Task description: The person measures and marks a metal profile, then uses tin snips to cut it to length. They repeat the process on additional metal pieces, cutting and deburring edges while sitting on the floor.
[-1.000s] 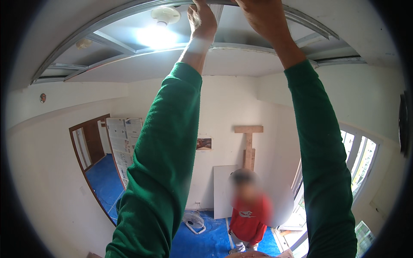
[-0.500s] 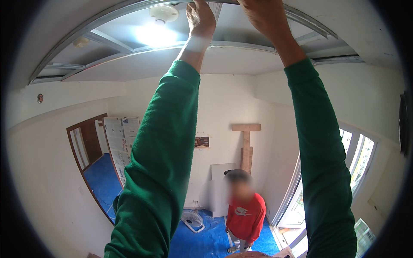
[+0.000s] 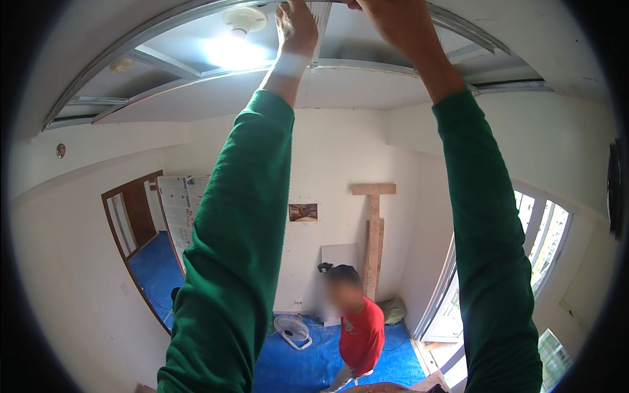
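Note:
Both my arms, in green sleeves, reach up to an opening in the ceiling. My left hand (image 3: 297, 27) is closed at the edge metal ceiling channel (image 3: 151, 37), with its fingertips cut off by the upper rim. My right hand (image 3: 400, 29) is bent inward beside the same channel, fingers curled; what they hold lies out of the picture. Between the hands a metal cross channel (image 3: 322, 26) runs away from me. A lit bulb (image 3: 237, 51) in a white round lamp holder (image 3: 246, 19) shines left of my left hand.
Below, a person in a red shirt (image 3: 363, 337) stands on blue floor sheeting (image 3: 282, 370). Near them are a white fan (image 3: 292, 331) and a T-shaped wooden prop (image 3: 373, 226) against the wall. A doorway (image 3: 134, 223) is at left, a glazed door (image 3: 452, 321) at right.
My left hand has shifted slightly left along the channel. The right hand stays nearly in place. The person below has turned and moved a little to the left.

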Available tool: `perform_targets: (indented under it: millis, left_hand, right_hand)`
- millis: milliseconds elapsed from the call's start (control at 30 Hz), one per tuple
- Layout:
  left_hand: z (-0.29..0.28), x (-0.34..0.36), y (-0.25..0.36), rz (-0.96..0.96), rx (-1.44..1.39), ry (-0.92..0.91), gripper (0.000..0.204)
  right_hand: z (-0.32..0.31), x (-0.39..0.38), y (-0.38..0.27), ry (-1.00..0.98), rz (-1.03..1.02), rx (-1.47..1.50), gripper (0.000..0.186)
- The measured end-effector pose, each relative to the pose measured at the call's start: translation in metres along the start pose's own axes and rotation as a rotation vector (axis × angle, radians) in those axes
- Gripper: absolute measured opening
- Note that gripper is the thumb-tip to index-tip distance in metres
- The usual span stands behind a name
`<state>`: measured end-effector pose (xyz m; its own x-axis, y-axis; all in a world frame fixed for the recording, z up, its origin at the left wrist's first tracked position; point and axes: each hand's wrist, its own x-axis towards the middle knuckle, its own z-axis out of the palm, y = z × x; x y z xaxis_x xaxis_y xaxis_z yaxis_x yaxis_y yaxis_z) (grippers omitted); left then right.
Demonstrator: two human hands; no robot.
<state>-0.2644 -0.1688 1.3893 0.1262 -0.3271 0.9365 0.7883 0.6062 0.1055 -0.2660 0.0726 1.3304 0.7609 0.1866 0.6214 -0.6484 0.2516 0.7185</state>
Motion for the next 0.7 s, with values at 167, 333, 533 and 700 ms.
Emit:
perform_targets:
  millis: [167, 333, 533, 700]
  left_hand:
    - [-0.026, -0.006, 0.023, 0.077, -0.284, -0.197, 0.08]
    - [-0.031, -0.028, 0.04, 0.115, -0.276, -0.248, 0.067]
    - [-0.039, -0.087, 0.055, 0.103, -0.349, -0.2, 0.049]
    - [-0.056, -0.195, 0.056, -0.044, -0.575, -0.105, 0.029]
  right_hand:
    - [-0.046, -0.033, -0.023, 0.086, 0.445, 0.348, 0.022]
    - [-0.052, -0.043, 0.003, -0.262, 0.039, -0.3, 0.041]
    - [-0.051, -0.043, 0.015, -0.335, 0.078, -0.341, 0.047]
    - [-0.071, -0.051, 0.003, -0.671, 0.07, -0.248, 0.039]
